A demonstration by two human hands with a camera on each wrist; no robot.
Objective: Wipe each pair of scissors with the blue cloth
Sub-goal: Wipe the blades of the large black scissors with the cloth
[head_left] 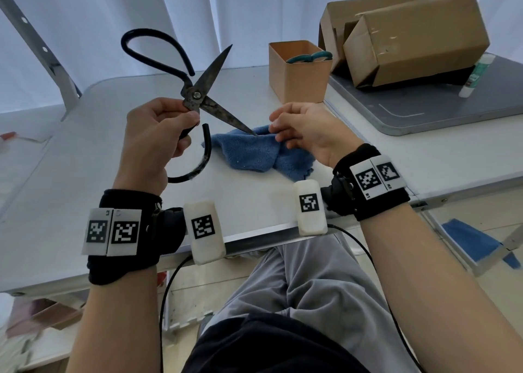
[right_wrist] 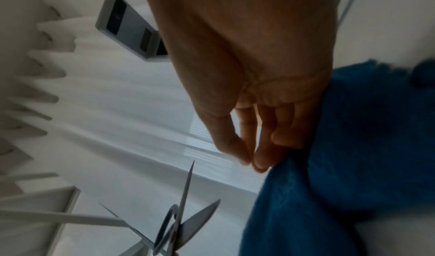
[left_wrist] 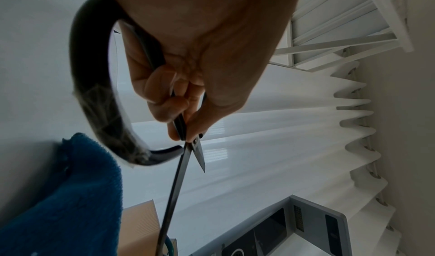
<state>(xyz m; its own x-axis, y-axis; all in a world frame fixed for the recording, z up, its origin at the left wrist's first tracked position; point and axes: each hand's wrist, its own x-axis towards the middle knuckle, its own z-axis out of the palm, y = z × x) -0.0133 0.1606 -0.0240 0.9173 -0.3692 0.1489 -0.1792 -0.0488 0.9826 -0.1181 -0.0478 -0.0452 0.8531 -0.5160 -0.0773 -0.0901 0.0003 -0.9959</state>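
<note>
Large black iron scissors (head_left: 195,95) are held up over the table, blades spread wide. My left hand (head_left: 184,112) grips them at the pivot, with one looped handle running through the palm, as the left wrist view shows: hand (left_wrist: 183,115), scissors (left_wrist: 174,195). The lower blade tip touches the blue cloth (head_left: 254,151), which lies bunched on the table. My right hand (head_left: 276,127) pinches the cloth's raised top edge beside that tip. In the right wrist view the right hand (right_wrist: 254,157) lies against the cloth (right_wrist: 341,167), with the scissors (right_wrist: 186,222) below it. Teal-handled scissors (head_left: 310,57) stand in a tan box (head_left: 297,84).
The grey table (head_left: 85,146) has its front edge under my wrists. Behind the tan box, cardboard boxes (head_left: 410,41) and a glue stick (head_left: 475,75) sit on a darker second tabletop (head_left: 424,109). White curtains hang behind.
</note>
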